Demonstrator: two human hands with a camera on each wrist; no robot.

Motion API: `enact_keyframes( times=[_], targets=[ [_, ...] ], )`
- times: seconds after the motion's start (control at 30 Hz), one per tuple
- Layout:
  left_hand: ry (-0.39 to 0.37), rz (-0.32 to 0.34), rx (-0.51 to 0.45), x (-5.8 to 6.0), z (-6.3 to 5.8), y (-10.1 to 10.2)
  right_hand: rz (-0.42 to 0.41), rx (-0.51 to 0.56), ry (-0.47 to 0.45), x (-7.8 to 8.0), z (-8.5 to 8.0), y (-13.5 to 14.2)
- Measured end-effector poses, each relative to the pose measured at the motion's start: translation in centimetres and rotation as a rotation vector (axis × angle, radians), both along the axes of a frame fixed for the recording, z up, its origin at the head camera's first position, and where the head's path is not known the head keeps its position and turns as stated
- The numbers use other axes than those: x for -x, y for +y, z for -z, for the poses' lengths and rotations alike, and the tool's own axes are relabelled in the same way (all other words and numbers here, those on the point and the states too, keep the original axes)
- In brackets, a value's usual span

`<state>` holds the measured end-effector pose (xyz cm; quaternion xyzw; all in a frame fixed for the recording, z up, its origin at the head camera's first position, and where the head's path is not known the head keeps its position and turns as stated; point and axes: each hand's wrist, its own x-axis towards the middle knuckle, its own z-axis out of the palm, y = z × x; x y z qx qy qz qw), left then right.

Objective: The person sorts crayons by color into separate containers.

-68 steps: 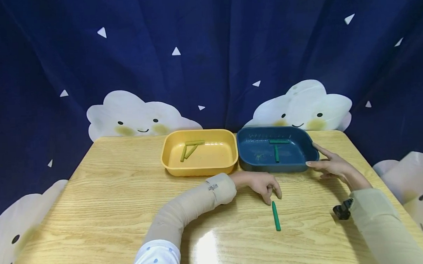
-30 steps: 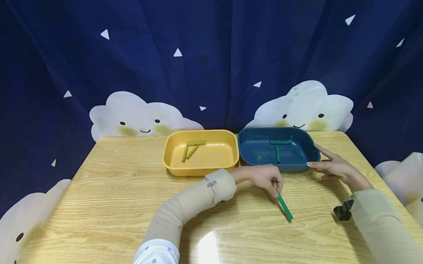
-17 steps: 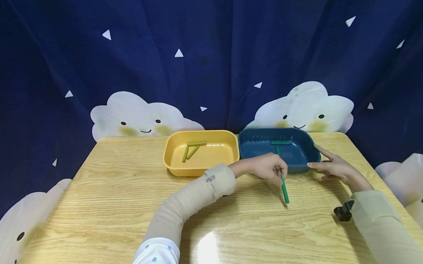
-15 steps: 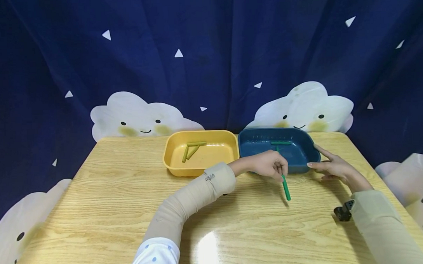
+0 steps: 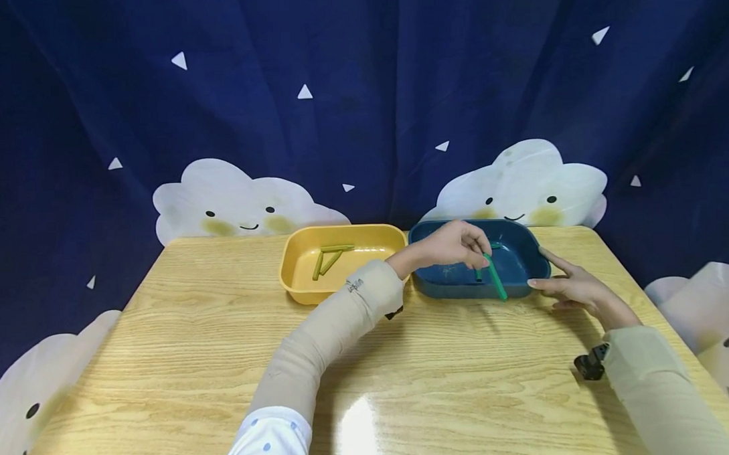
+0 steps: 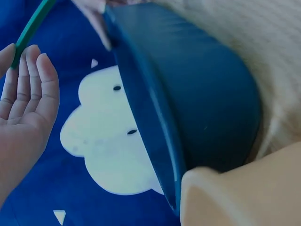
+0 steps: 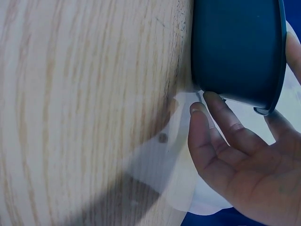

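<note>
My left hand point(image 5: 452, 243) pinches a green crayon point(image 5: 496, 281) between thumb and fingertips, over the blue basin point(image 5: 457, 290). The crayon slants down, its lower end overlapping the basin's front rim. In the left wrist view the green crayon point(image 6: 32, 27) sticks out past the fingertips. Two more green crayons lie inside the basin, partly hidden by my hand; one green crayon point(image 5: 478, 275) shows below it. At the basin's right end rests my right hand point(image 5: 574, 287), fingers spread, thumb and index finger touching the rim. The right wrist view shows its other fingers loosely bent beside the basin wall.
A yellow basin point(image 5: 306, 296) stands directly left of the blue one, with several olive-yellow crayons point(image 5: 338, 248) in it. Both are near the back edge of the wooden table point(image 5: 224, 353). A dark blue curtain point(image 5: 361, 120) with clouds hangs behind.
My left hand took hold of the green crayon on the table, lifted it and carried it back over the blue basin. The right hand has stayed at the basin's right end.
</note>
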<state>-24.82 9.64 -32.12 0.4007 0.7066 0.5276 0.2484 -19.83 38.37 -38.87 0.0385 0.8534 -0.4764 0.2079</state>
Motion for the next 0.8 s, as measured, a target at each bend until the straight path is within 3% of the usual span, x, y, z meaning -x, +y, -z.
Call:
enact_keyframes(
  times=[0.3, 0.6, 0.8],
  targets=[
    [-0.027, -0.186, -0.069, 3.0, -0.8, 0.2, 0.009, -0.017, 0.006, -0.4, -0.5, -0.6],
    [-0.074, -0.274, -0.059, 5.7, -0.6, 1.3, 0.040, -0.018, 0.009, 0.2, 0.8, 0.7],
    [-0.054, -0.297, 0.013, 7.3, -0.8, 2.3, 0.007, -0.049, 0.028, -0.8, -0.8, -0.9]
  ],
)
